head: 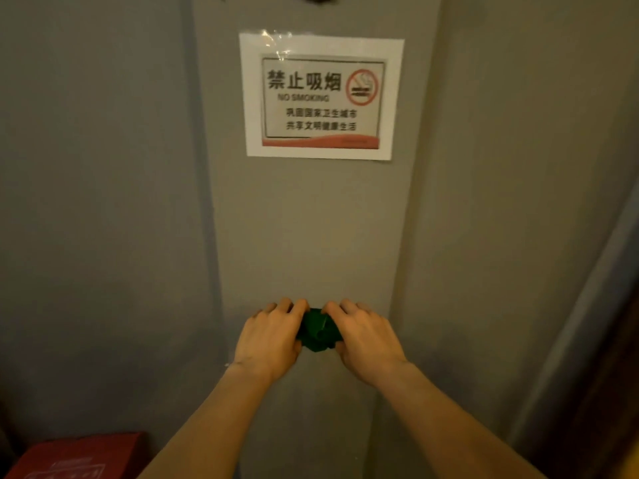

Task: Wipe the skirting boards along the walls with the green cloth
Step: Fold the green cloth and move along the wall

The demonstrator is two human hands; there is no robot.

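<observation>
Green cloth (318, 329): bunched, sitting between left hand (269, 335) and right hand (367, 335); both grips holding it; skirting board not showing.

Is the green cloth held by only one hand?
No, both the left hand and the right hand grip the green cloth between them, in front of the grey wall.

Single head-worn wide-angle view, facing a grey wall (311, 219) straight on at close range.

Camera looks forward and slightly down along both forearms; a no-smoking sign (321, 96) sits high in frame, a red box (72, 456) at the lower left corner. Edges bow from lens distortion. No second view, so no shared area.
</observation>
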